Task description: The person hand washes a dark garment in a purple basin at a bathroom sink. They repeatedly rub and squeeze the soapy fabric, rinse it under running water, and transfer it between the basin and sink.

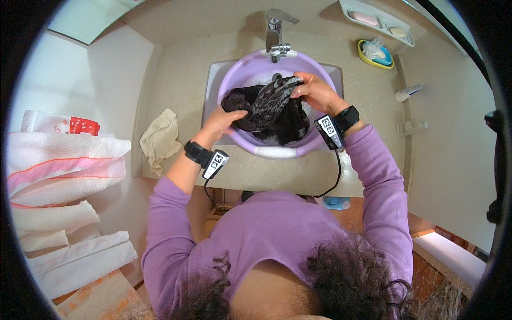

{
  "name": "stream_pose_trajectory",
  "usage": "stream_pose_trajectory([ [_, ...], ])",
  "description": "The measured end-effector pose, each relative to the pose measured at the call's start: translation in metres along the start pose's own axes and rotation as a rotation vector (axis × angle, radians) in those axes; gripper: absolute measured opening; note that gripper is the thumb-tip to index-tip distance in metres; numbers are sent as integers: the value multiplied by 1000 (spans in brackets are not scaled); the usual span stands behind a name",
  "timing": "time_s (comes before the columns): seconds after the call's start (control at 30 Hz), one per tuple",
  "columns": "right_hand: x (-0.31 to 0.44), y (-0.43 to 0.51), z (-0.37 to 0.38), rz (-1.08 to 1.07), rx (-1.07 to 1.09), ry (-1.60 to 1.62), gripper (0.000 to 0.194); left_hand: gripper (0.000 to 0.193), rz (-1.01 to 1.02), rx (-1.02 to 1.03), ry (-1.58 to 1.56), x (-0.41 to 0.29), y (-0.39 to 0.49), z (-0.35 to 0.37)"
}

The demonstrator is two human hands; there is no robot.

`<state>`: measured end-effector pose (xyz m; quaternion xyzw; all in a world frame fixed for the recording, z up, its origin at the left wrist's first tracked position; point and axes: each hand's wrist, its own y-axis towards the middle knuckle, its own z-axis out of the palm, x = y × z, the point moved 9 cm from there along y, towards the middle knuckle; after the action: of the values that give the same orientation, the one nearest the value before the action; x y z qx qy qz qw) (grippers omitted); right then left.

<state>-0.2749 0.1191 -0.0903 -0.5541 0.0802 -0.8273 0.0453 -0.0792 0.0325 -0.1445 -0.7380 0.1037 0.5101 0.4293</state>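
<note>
A wet black cloth garment (276, 108), streaked with white suds, lies bunched in a purple plastic basin (236, 74). Soapy foam shows around it inside the basin. My right hand (316, 92) pinches a raised fold of the garment between thumb and fingers at the basin's right side. At the left rim, my left hand (224, 121) grips another part of the cloth, its thumb on top and most of its fingers hidden. The basin sits in a rectangular sink (212, 80), under a chrome faucet (276, 36).
A crumpled beige cloth (160, 140) lies on the stone counter (180, 76) at left. Towels (68, 160) hang along the left wall. Back right are a soap dish (384, 24) and a small yellow tray (380, 66); a white tube (408, 93) lies by the right wall.
</note>
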Motion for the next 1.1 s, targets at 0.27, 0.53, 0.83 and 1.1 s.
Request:
stream_pose_trajectory([
  [0.27, 2, -3, 19, -213, -4, 178, 25, 75, 553, 370, 431, -57, -12, 69],
  [0.53, -9, -16, 5, -100, -134, -986, 55, 30, 429, -108, 257, -29, 15, 16],
  [0.83, 46, 0, -109, -232, -499, -1126, 20, 32, 277, -22, 82, -19, 15, 19],
  [1.1, 145, -67, -349, 145, -1494, -1431, 80, 34, 233, 26, 105, -11, 12, 19],
])
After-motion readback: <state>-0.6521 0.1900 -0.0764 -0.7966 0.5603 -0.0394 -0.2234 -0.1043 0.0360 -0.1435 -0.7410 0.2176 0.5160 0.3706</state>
